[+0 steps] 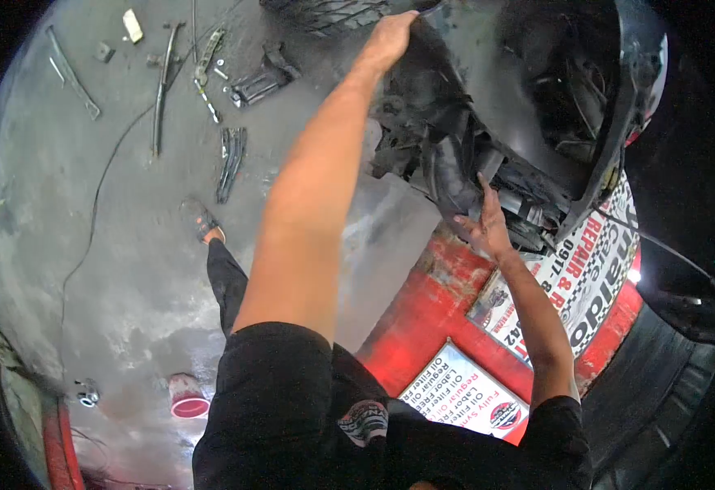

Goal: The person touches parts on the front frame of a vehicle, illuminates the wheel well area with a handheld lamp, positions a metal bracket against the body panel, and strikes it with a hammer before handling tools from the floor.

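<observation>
My left hand [392, 37] is stretched far forward at the top, its fingers closed over the edge of a large black car panel [500, 61]; the fingertips are partly hidden. My right hand [486, 229] is lower and to the right, thumb and fingers spread around a curved black plastic part [449, 173], seemingly gripping it. That part sits among dark, dirty components under the panel. Beside my right hand lie ribbed black and metallic pieces [529, 200]. The deep hollow of the panel is in shadow.
Loose metal strips [161, 90], a ratchet [208, 102], a black bracket [263, 77] and a dark slotted piece [231, 163] lie on the grey floor. A cable [100, 180] crosses it. A red-rimmed bucket [187, 398] stands lower left. Printed signs [459, 392] cover a red surface.
</observation>
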`<action>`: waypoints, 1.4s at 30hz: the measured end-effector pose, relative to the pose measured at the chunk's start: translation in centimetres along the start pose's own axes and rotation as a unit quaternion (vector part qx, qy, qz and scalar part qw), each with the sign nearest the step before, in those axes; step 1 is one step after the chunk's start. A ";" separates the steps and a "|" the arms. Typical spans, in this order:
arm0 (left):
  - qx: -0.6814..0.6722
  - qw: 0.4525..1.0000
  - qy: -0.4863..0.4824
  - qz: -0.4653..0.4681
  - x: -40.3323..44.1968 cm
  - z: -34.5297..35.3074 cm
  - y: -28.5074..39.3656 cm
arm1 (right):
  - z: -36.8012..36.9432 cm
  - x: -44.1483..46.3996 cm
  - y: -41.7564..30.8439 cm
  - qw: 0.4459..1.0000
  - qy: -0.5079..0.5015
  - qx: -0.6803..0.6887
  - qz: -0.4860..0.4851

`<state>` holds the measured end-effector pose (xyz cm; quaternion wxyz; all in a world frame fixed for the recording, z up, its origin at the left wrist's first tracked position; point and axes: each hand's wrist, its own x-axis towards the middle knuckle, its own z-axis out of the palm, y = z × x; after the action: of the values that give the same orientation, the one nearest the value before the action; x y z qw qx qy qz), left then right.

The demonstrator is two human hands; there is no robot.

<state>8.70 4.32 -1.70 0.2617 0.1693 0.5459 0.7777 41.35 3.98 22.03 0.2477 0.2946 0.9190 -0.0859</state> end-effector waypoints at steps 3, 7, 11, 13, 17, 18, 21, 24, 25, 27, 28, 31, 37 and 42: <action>0.025 0.999 -0.041 -0.020 0.1 -1.3 -0.2 | 0.0 -0.2 0.5 1.000 -0.004 0.005 0.003; 0.052 0.996 -0.066 -0.003 -0.1 -2.1 -0.3 | -0.2 -0.2 0.6 0.999 -0.032 0.013 0.043; 0.078 0.996 -0.023 -0.038 -4.1 -3.1 0.5 | -0.5 -0.4 0.3 0.998 -0.022 0.013 0.049; 0.204 0.970 -0.079 -0.106 -8.7 -5.7 -4.5 | -0.2 -0.5 0.5 0.999 -0.024 -0.018 0.045; 0.451 0.798 -0.251 -0.311 -25.9 -16.9 -11.0 | -0.2 -0.8 0.5 0.999 -0.008 -0.023 0.037; 0.496 0.767 -0.276 -0.298 -30.6 -19.7 -9.6 | -0.3 -0.8 0.4 0.999 -0.011 -0.034 0.037; 0.496 0.714 -0.362 -0.337 -44.2 -28.2 -7.8 | -1.1 -0.7 -0.6 0.998 -0.030 -0.024 0.056; 0.514 0.630 -0.361 -0.457 -56.4 -35.2 -6.2 | -1.1 -0.6 -0.5 0.997 -0.034 -0.013 0.066; 0.509 0.629 -0.338 -0.482 -57.8 -35.5 -3.3 | -0.8 -0.9 -0.4 0.998 -0.023 -0.021 0.061; 0.483 0.655 -0.288 -0.504 -58.8 -35.3 0.6 | -0.6 -0.8 0.0 0.997 -0.021 -0.025 0.066; 0.461 0.680 -0.264 -0.505 -59.6 -35.8 1.4 | -0.4 -0.9 0.1 0.997 -0.027 -0.034 0.069; 0.387 0.745 -0.181 -0.512 -59.1 -36.3 0.1 | -0.2 -1.0 0.0 0.996 -0.020 -0.045 0.078; 0.165 0.834 -0.015 -0.526 -48.0 -28.2 5.8 | -0.3 -2.1 -0.2 0.998 0.010 -0.018 0.065; 0.093 0.885 0.024 -0.455 -44.0 -21.0 14.2 | 0.6 -1.8 0.8 0.998 0.025 -0.003 0.060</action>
<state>29.44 -41.44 5.38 0.5566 -0.0931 0.6393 0.5223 43.33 3.59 22.36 0.2305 0.3505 0.9057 -0.0608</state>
